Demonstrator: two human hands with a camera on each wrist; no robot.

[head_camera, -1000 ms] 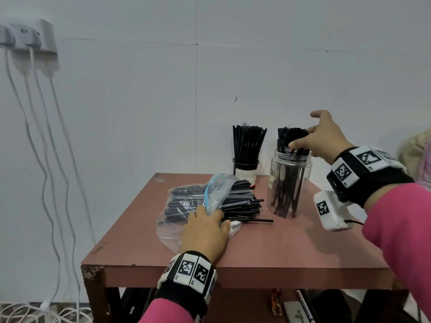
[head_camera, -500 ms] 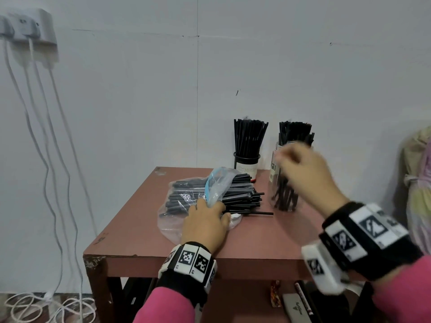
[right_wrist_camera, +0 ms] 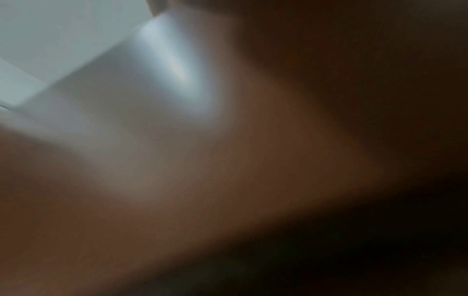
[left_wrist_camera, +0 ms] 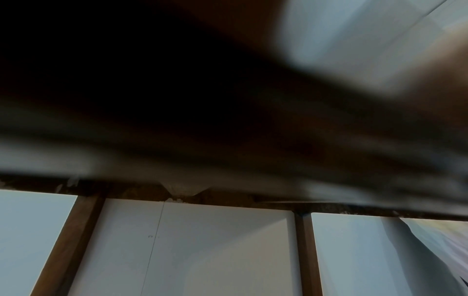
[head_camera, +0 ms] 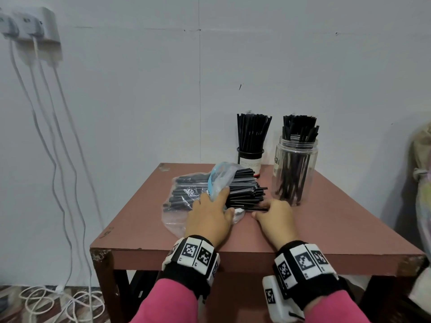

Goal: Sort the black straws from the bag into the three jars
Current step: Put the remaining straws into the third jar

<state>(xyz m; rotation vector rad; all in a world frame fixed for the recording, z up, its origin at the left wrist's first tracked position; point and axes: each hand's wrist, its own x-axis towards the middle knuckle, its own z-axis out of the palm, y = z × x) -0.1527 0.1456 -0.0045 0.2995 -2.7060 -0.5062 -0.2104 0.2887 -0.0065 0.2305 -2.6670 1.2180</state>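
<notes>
The right hand (head_camera: 276, 217) lies low on the desk (head_camera: 326, 220), its fingers (head_camera: 263, 204) at a single straw (head_camera: 254, 208) sticking out of the bag (head_camera: 186, 206); whether they pinch it cannot be told. The left hand (head_camera: 210, 217) presses the bag down, fingers spread on the plastic. The straws (head_camera: 242, 190) poke out of the bag's mouth, toward the clear jar (head_camera: 295, 169). A labelled jar (head_camera: 250, 159) stands behind, also holding straws. Both wrist views are blurred.

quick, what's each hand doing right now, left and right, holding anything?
Left hand: lies on the plastic bag of straws, fingers on its open mouth; a real grip cannot be told.
Right hand: at a loose straw near the bag; fingers hidden, grip cannot be told.
</notes>
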